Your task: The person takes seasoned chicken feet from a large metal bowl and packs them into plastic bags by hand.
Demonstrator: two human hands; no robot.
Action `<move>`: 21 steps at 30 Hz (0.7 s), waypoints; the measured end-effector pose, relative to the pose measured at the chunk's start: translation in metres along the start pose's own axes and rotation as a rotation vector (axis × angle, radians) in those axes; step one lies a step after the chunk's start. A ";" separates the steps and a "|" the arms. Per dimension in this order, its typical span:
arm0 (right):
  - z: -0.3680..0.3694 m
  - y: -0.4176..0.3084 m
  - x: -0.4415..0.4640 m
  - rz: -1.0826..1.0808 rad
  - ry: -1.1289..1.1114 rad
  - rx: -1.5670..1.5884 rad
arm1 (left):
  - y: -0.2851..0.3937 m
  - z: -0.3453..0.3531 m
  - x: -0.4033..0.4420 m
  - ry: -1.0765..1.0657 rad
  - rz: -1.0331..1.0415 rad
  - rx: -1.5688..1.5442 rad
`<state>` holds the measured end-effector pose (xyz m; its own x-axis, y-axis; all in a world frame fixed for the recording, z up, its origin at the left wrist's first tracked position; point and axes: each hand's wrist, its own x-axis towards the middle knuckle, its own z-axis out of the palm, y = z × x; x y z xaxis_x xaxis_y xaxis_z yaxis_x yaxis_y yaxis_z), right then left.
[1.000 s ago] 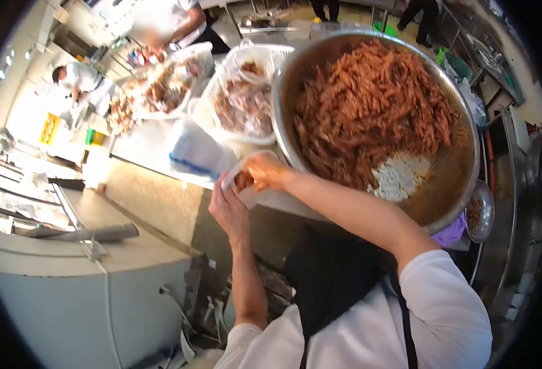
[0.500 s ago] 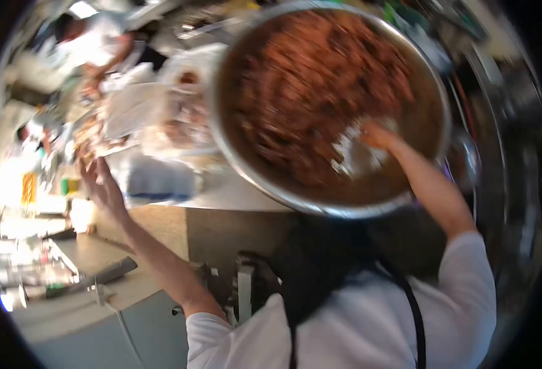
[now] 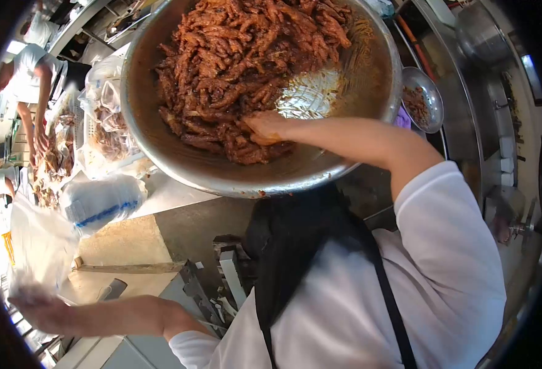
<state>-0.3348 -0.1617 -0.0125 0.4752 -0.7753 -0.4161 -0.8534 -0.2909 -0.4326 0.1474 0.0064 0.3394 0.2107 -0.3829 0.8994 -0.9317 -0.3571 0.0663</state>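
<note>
A wide metal basin [image 3: 378, 92] holds a big heap of reddish-brown sauced chicken feet [image 3: 234, 67]. My right hand [image 3: 268, 127] is down at the near side of the heap, curled round some chicken feet, its fingertips partly hidden among them. Off to the lower left, my left hand [image 3: 36, 307], smeared by motion, grips a clear plastic bag [image 3: 43, 240] at its lower end. The bag stands up above that hand, blurred and puffed out. A bare, shiny patch of the basin floor shows beyond my right wrist.
A stack of packed plastic bags [image 3: 102, 200] lies left of the basin, beside bagged food [image 3: 108, 132]. Another person's hands [image 3: 37, 144] are over a food pile at far left. A metal bowl [image 3: 423, 98] with scraps stands at right.
My left hand has swung down and left and now has a plastic bag. My right hand has moved left across the basin, from the bare patch into the chicken feet. The view has shifted.
</note>
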 end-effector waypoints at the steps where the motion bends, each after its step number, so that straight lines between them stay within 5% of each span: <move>1: -0.006 0.014 -0.005 0.000 -0.088 -0.054 | -0.014 -0.008 -0.008 0.007 0.130 -0.007; 2: -0.011 0.030 -0.012 -0.004 -0.180 -0.107 | -0.008 -0.017 -0.019 -0.070 -0.018 -0.201; 4: -0.031 0.078 -0.029 0.081 -0.298 -0.248 | 0.021 -0.013 -0.054 -0.228 -0.773 -0.895; 5: -0.043 0.099 -0.030 0.154 -0.306 -0.184 | 0.031 -0.002 -0.077 -0.321 -0.957 -1.021; 7: -0.064 0.112 -0.036 0.249 -0.222 0.072 | 0.000 0.051 -0.144 -0.753 -1.001 -1.174; 9: -0.091 0.110 -0.040 0.335 -0.226 0.540 | 0.083 0.081 -0.199 -0.801 -1.272 -0.904; 12: -0.078 0.130 -0.037 0.157 0.103 0.267 | 0.106 0.165 -0.277 -0.947 -1.129 -1.000; 13: -0.083 0.120 -0.041 0.263 0.081 0.376 | 0.096 0.188 -0.292 -1.113 -0.912 -0.883; 14: -0.083 0.121 -0.041 0.259 0.100 0.330 | 0.110 0.201 -0.304 -0.947 -0.882 -0.932; 16: -0.077 0.127 -0.039 0.245 0.134 0.235 | 0.104 0.220 -0.303 -1.025 -0.602 -0.578; 21: -0.074 0.104 -0.054 0.157 -0.003 0.388 | 0.129 0.157 -0.301 -0.800 -0.491 -0.552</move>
<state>-0.4653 -0.1914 0.0241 0.3469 -0.7918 -0.5027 -0.7716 0.0638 -0.6329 0.0100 -0.0588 0.0097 0.5415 -0.8182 0.1932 -0.6555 -0.2670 0.7064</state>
